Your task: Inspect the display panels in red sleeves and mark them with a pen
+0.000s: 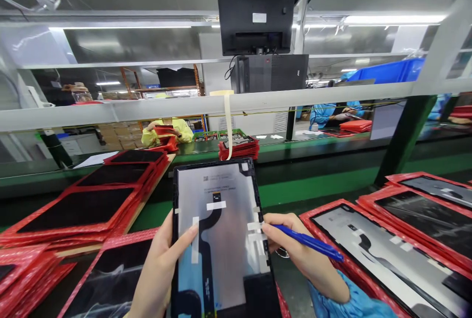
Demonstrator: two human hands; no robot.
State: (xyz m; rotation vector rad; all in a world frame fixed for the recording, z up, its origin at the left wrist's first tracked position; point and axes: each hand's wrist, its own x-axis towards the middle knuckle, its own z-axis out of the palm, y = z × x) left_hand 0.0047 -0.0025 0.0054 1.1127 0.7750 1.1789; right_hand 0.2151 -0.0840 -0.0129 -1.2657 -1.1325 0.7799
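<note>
Held up in front of me is a tablet screen panel (232, 244), its silvery back facing me, with a black flex cable (207, 259) and white tape strips on it. My left hand (158, 264) grips the panel's left edge, thumb lying on the back beside a tape strip. A blue pen (311, 243) rests in my right hand (295, 246), which is closed around it. Those fingers touch the panel's right edge near white tabs (255, 229). The fingers behind the panel are hidden.
Stacked panels in red bubble sleeves lie left (81, 210) and right (391, 259). A white rail (165, 109) crosses ahead, with a monitor (256, 20) and computer case (273, 73) above. Across the green bench, a person in yellow (184, 131) and one in blue (320, 114) handle items.
</note>
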